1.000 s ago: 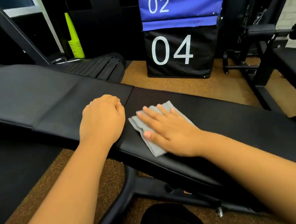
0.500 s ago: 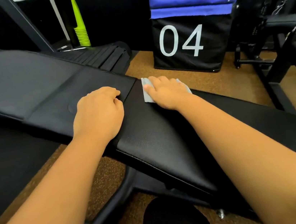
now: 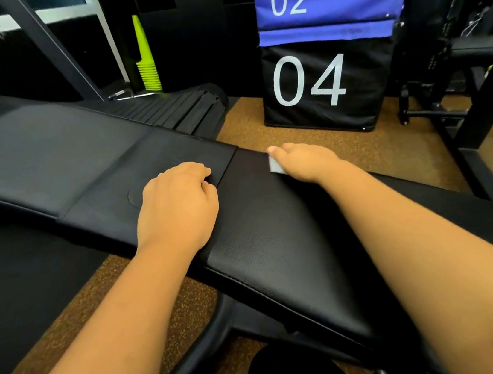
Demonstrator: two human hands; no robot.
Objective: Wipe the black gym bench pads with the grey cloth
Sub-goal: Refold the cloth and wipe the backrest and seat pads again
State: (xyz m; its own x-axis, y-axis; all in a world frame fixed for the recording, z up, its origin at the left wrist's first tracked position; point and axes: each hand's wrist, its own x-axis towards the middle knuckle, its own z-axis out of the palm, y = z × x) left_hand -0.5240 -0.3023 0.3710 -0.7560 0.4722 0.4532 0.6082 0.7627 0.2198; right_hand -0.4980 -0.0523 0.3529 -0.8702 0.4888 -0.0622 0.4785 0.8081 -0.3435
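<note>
I see my right hand (image 3: 304,160) flat on the grey cloth (image 3: 275,165) at the far edge of the right pad (image 3: 278,245), fingers straight, most of the cloth hidden beneath it. My left hand (image 3: 176,208) rests on the left pad (image 3: 47,156) by the seam, fingers loosely curled, holding nothing.

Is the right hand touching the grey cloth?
Touching. The head view shows the right hand lying over the small grey cloth, pressing it onto the black bench pad.
</note>
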